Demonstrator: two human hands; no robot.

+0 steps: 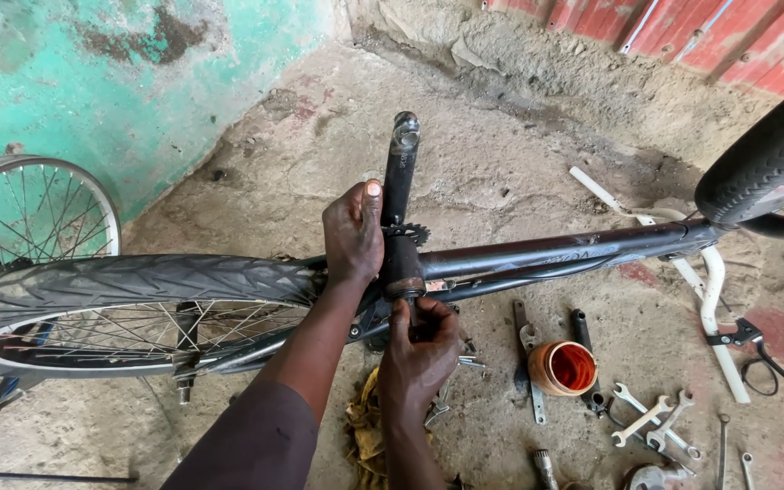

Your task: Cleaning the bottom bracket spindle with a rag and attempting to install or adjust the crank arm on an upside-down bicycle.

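Observation:
A dark bicycle frame (555,254) lies upside down across the view, its bottom bracket shell (404,272) in the middle. My left hand (353,234) rests on the far side of the shell beside the black crank arm (399,168), which points away from me, and the small chainring (410,233). My right hand (421,349) grips the near end of the shell from below, fingers closed on a part at the bracket. What sits under those fingers is hidden.
The rear wheel (129,313) fills the left; another spoked wheel (29,213) leans on the green wall. A front tyre (769,159) is at right. On the ground lie an orange cup (564,367), a loose crank (584,358), several spanners (651,422), a yellow rag (367,436), white handlebar (711,299).

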